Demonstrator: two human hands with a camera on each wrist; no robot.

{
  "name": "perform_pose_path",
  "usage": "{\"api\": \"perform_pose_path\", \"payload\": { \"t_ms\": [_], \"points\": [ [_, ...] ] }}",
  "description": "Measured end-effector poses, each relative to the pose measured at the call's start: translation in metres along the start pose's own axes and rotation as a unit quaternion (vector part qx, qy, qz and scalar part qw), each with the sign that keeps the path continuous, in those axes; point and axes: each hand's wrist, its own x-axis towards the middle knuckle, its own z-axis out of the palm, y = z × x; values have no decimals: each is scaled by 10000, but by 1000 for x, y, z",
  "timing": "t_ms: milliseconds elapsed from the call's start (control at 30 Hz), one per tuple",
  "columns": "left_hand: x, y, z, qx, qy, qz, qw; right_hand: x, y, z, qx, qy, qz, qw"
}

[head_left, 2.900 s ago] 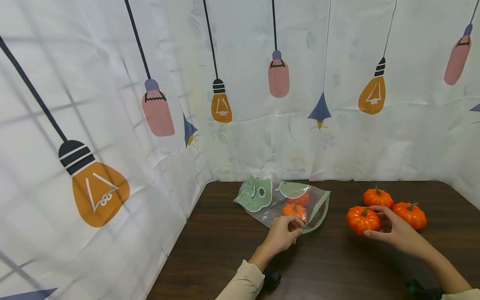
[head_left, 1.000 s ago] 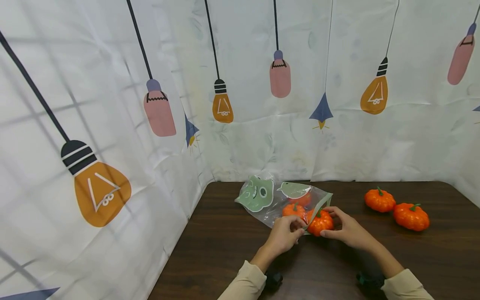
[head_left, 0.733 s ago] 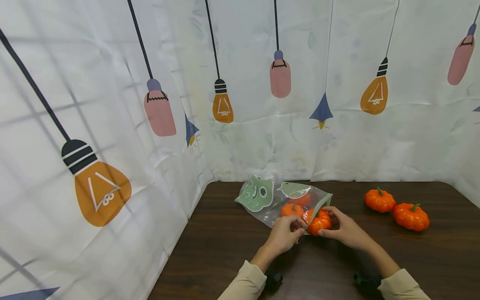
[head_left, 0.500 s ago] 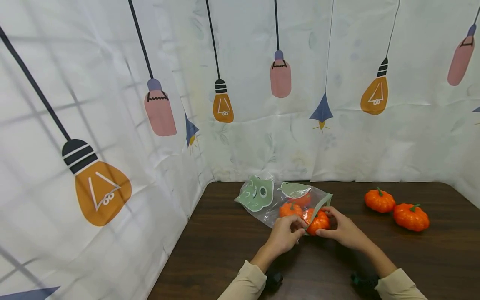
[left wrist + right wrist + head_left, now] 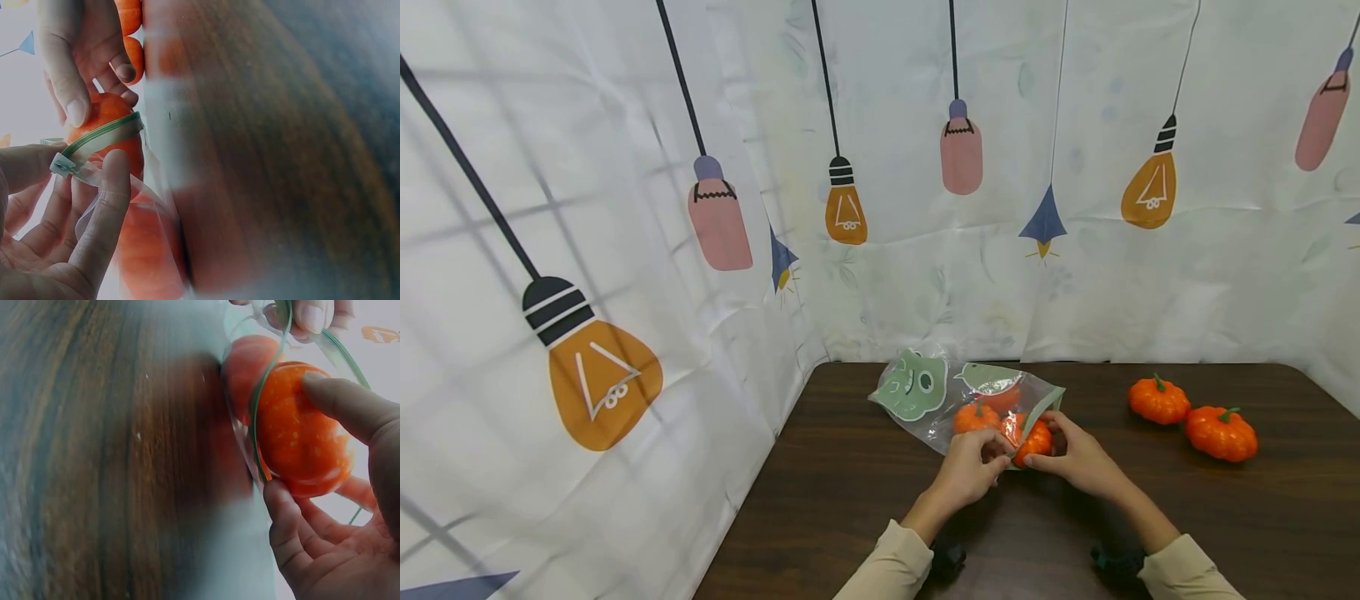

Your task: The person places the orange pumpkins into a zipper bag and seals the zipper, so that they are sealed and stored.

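A clear zip bag (image 5: 1047, 403) with green printed shapes lies flat on the table, its mouth towards the right. Inside it sit two small orange toy pumpkins (image 5: 974, 417). My left hand (image 5: 966, 468) pinches the bag's rim by the white zip slider (image 5: 62, 164). My right hand (image 5: 1086, 458) grips another toy pumpkin (image 5: 303, 428), thumb on one side and fingers on the other. That pumpkin is partly through the bag's mouth, with the green zip strip (image 5: 103, 132) across it. Part of it is hidden behind the strip and my fingers.
Two more toy pumpkins, a rear one (image 5: 1159, 400) and a front one (image 5: 1221, 433), stand at the right of the dark wooden table (image 5: 820, 500). A white curtain (image 5: 910, 283) printed with lamps hangs along the table's back and left sides.
My right hand has picked up the front pumpkin from the right-hand group, carried it left to the bag and pushed it into the mouth. The bagged pumpkin nearest it has shifted left. My left hand stays put.
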Motion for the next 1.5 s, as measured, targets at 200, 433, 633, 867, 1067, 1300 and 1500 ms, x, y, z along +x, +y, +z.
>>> {"api": "perform_pose_path", "payload": {
  "t_ms": [200,433,633,867,1067,1300,1500],
  "points": [
    [0,0,0,7,39,108,9999,0,-3,5,-40,240,-12,9997],
    [1,1,1,-24,41,159,9999,0,-7,8,19,302,92,9995],
    [0,0,1,-61,30,133,9999,0,-8,10,74,301,52,9995],
    [0,1,0,-83,45,86,9999,2,-10,10,359,233,41,9991],
    [0,1,0,-30,49,80,10000,2,-11,11,523,219,113,9983],
    [0,0,0,88,53,130,9999,2,-13,13,442,161,146,9988],
    [0,-1,0,75,86,158,9998,3,-10,14,549,-262,-284,9977]
  ]
}}
